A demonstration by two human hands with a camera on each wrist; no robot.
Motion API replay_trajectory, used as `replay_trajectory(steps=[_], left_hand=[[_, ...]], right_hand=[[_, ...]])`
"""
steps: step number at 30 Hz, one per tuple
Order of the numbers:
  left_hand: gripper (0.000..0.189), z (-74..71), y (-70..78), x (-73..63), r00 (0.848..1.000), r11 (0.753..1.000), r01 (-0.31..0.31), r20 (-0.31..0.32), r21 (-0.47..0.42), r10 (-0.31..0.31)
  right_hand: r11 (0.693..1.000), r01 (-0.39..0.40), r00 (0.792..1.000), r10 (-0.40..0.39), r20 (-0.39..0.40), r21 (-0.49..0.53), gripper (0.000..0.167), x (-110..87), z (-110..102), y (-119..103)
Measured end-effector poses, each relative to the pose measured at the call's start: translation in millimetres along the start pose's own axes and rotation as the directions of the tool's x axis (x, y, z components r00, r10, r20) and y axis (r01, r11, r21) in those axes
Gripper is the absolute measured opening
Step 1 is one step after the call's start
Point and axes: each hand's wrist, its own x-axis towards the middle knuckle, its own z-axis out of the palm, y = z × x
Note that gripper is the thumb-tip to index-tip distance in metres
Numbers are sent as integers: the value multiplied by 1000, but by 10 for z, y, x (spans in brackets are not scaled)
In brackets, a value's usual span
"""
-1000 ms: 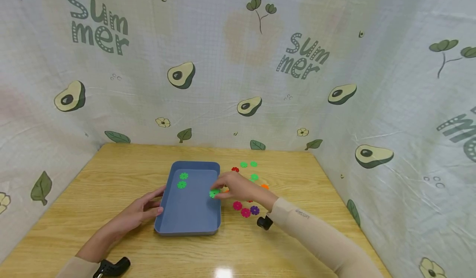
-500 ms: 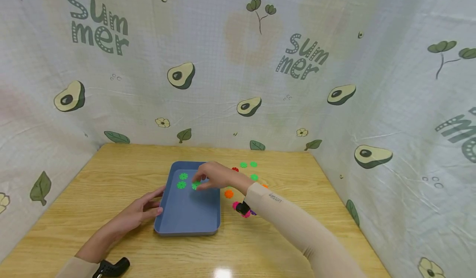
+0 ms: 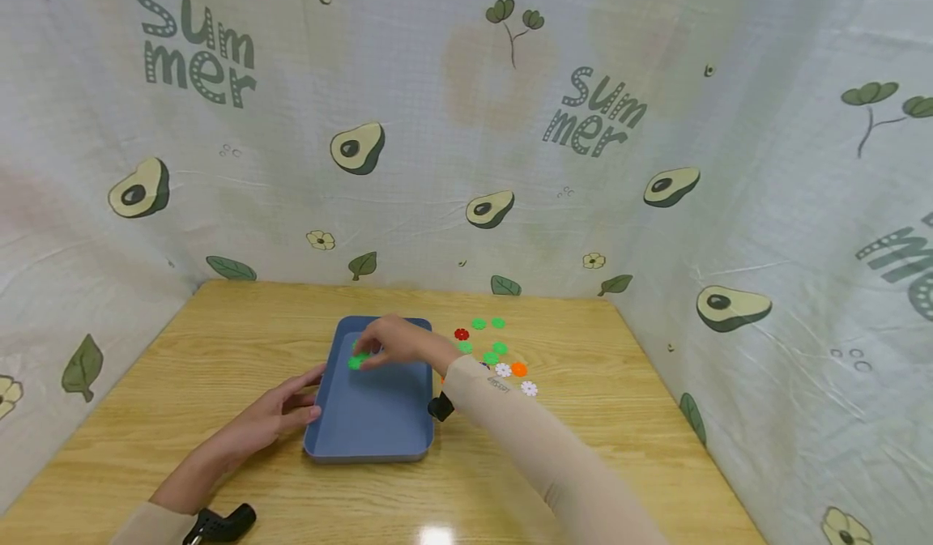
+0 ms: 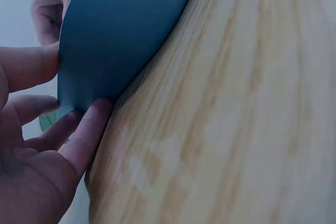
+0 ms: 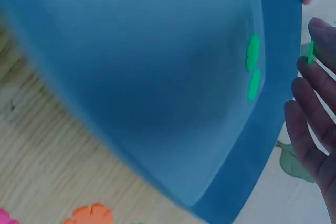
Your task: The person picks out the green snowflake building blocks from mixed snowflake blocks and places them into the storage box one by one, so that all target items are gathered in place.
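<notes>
A shallow blue tray lies on the wooden table. My left hand rests against its left side; in the left wrist view the thumb meets the rim and straight fingers touch the outer wall. Over the tray's far left part, my right hand pinches a green flower-shaped disc on edge between thumb and forefinger. Two more green discs lie in the tray in the right wrist view; in the head view the right hand partly covers that spot.
Right of the tray, several loose flower-shaped discs are scattered: green, a red disc, a white disc and an orange disc. The right forearm hides others. A printed cloth hangs behind the table.
My right hand has moved left from the tray's right rim to its far left part, carrying the green disc. The left hand has stayed at the tray's side.
</notes>
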Motion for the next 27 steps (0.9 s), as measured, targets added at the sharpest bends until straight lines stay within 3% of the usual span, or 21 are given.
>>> replay_trajectory(steps=[27], left_hand=[[78,-9,-10,6,1000,1000,-14,11,-7,14]], right_hand=[[987,-118,993,117,14,105,24,156,316,41]])
